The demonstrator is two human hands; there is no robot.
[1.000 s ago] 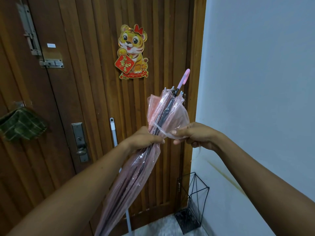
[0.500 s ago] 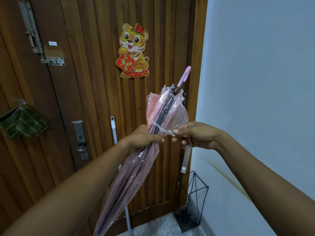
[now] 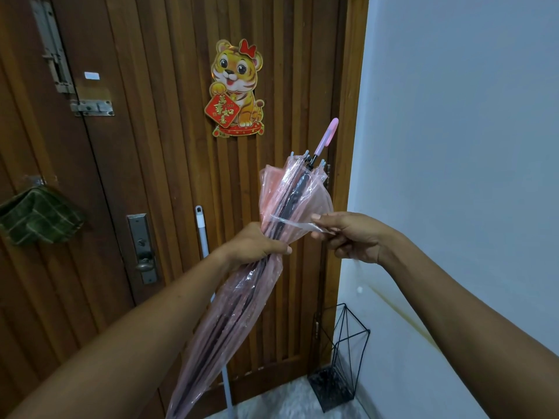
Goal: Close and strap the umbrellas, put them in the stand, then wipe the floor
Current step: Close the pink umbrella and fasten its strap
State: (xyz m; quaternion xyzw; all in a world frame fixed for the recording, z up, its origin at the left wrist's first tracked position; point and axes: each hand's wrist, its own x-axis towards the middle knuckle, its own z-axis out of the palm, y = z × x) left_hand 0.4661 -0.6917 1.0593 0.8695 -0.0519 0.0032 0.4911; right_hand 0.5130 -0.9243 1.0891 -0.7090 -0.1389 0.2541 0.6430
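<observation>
**Strapping the umbrella**

The left hand [image 3: 257, 246] grips the furled umbrella [image 3: 230, 328], above-left of the stand [image 3: 331, 388]; the right hand [image 3: 351, 237] pinches its strap [image 3: 292, 222]. Squeeze the folds tight, draw the strap snug round, then fasten.

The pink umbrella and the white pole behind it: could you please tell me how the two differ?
The umbrella is translucent pink with loose folds; the pole is white and thin. The umbrella is tilted, while the pole stands nearly upright against the door. The left hand holds the umbrella and the right hand pinches its strap; no hand touches the pole. Both are long and slim.
</observation>
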